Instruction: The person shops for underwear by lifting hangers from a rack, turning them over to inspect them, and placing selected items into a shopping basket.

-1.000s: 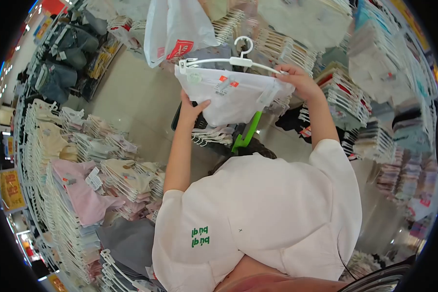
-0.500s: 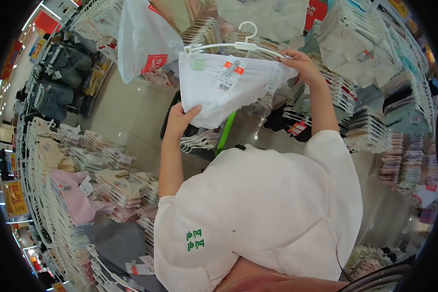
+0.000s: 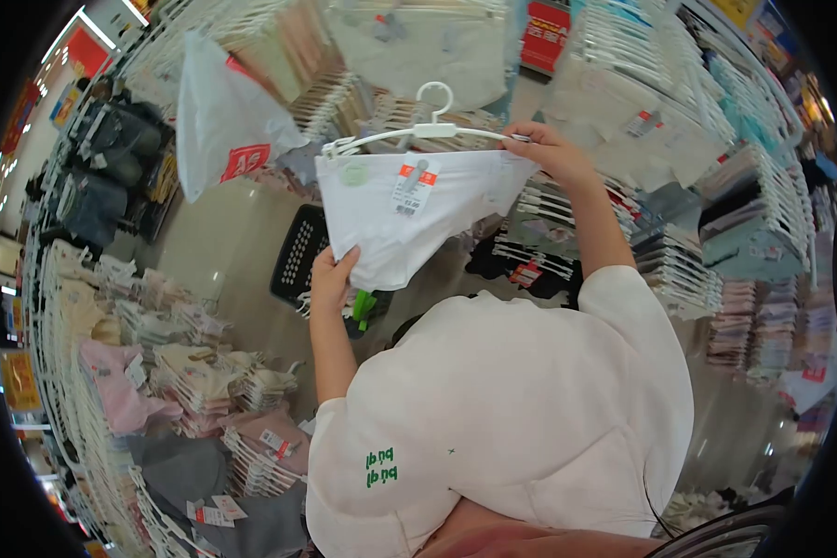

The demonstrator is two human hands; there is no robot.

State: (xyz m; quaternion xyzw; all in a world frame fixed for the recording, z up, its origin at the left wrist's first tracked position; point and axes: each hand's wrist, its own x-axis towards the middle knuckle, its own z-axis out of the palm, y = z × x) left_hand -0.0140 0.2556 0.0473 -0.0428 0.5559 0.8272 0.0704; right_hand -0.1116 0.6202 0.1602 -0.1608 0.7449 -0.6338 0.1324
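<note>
The left hand is closed on the lower left edge of a white fabric undergarment, thumb on the front and fingers hidden behind the cloth. The right hand is closed at the right end of a thin white plastic hanger, pinching it together with the garment's top corner. Between the two grips the garment is stretched out flat and held up at arm's length in front of the person, well above the floor. It hangs from the hanger's bar. An orange-and-white paper price tag dangles against its front, just below the hanger's middle.

The step in hand appears to be holding the piece open to look at it. By my judgement, any further handling calls for the right hand to keep the hanger level and the left to keep a light pull on the hem, so the cloth stays spread and does not slip off.

Below the garment a black perforated plastic basket sits on the pale tiled floor. A white plastic bag with a red print hangs to the upper left. Racks of folded pastel garments stand on the left, with more racks of hung clothing on the right.
</note>
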